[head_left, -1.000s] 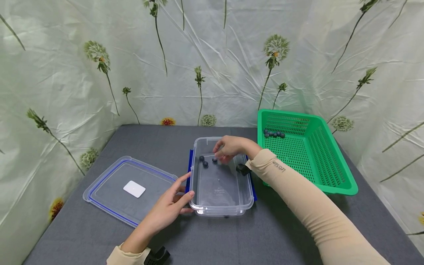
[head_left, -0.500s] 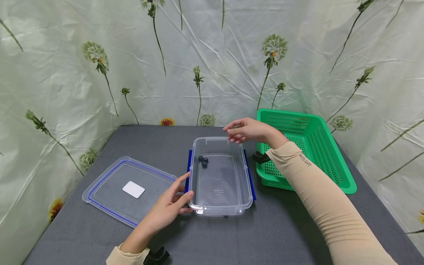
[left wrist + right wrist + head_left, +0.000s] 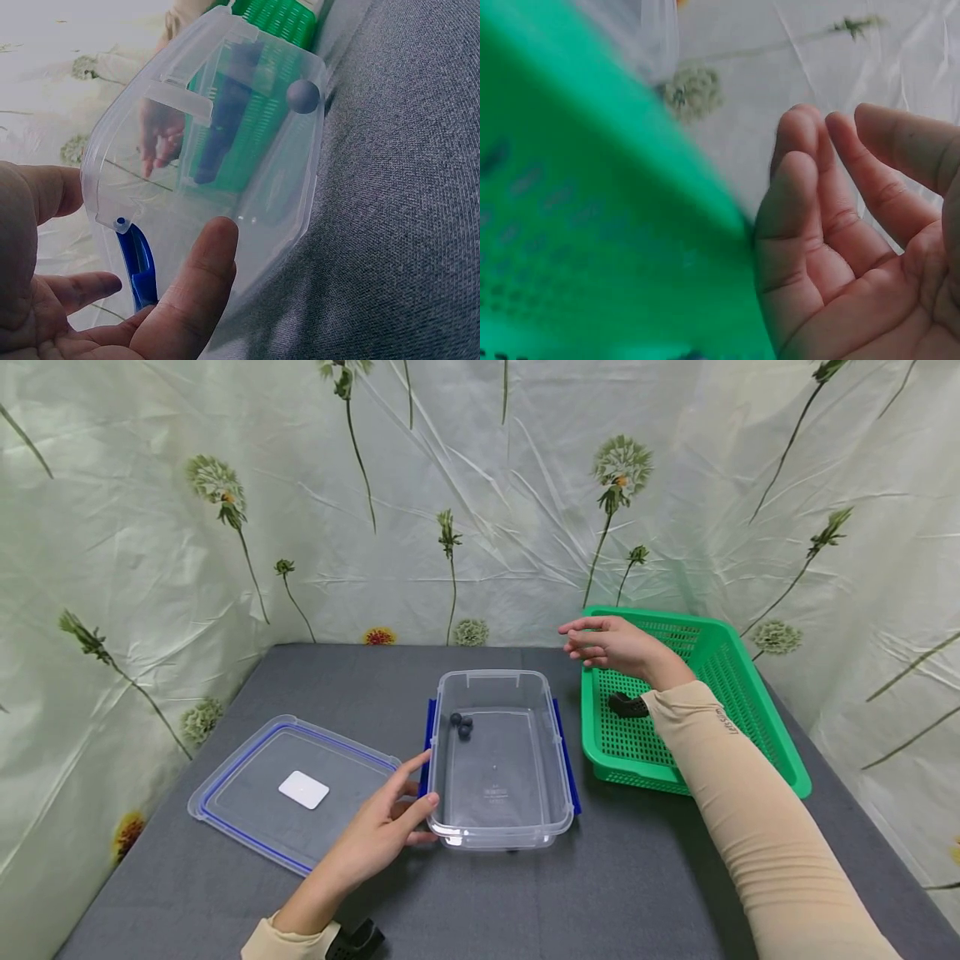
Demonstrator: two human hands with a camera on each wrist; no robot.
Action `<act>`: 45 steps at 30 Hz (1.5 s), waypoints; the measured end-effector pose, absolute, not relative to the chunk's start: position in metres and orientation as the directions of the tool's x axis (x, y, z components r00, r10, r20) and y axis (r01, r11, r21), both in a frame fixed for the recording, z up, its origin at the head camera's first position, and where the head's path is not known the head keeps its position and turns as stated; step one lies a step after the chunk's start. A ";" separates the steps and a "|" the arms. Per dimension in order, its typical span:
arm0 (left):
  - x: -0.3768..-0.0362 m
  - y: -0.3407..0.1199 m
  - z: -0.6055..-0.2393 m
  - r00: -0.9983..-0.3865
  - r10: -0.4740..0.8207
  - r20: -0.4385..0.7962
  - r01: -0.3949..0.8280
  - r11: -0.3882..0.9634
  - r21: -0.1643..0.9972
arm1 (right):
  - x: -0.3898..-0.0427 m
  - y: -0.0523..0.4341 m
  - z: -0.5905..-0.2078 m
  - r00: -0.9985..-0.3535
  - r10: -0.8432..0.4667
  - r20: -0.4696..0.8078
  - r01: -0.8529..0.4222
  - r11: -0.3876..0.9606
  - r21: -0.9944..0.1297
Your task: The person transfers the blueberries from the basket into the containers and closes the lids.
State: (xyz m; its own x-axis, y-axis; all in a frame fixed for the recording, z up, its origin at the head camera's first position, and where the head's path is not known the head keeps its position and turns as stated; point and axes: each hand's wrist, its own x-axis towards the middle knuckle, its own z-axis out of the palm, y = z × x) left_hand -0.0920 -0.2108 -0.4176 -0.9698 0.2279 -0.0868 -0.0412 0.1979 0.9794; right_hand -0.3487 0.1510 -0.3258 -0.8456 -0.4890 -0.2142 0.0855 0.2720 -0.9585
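A clear plastic food container (image 3: 506, 827) with blue side latches stands uncovered mid-table. Three blueberries (image 3: 465, 732) lie together inside it, toward its far left. My left hand (image 3: 378, 827) touches the container's near left corner, fingers extended along the side, thumb at the front; the left wrist view shows the thumb (image 3: 202, 277) near a blue latch (image 3: 139, 266). My right hand (image 3: 611, 647) hovers over the left rim of a green basket (image 3: 780, 760), fingers loosely bent and holding nothing. The basket's blueberries are hidden behind this hand in the head view.
A clear lid (image 3: 247, 802) with a blue seal and white label lies left of the container, partly behind the left hand. One blueberry (image 3: 303, 96) shows by the container's near wall in the left wrist view. A flower-print sheet (image 3: 375, 568) hangs behind the table.
My right hand released a blueberry beside the other two, rose out of the container and moved right to the basket. The left hand has stayed at the container's corner.
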 end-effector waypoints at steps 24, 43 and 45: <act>-0.092 -0.211 -0.420 -0.971 0.229 -0.071 -0.027 0.190 0.981 | -0.363 0.220 -0.359 -0.923 -0.123 -0.365 0.278 0.444 -0.852; -0.092 -0.212 -0.418 -0.971 0.228 -0.078 -0.032 0.199 0.979 | -0.363 0.223 -0.370 -0.865 -0.102 -0.491 0.338 0.606 -0.720; -0.091 -0.212 -0.418 -0.970 0.230 -0.079 -0.033 0.199 0.979 | -0.365 0.224 -0.372 -0.863 -0.098 -0.496 0.344 0.605 -0.718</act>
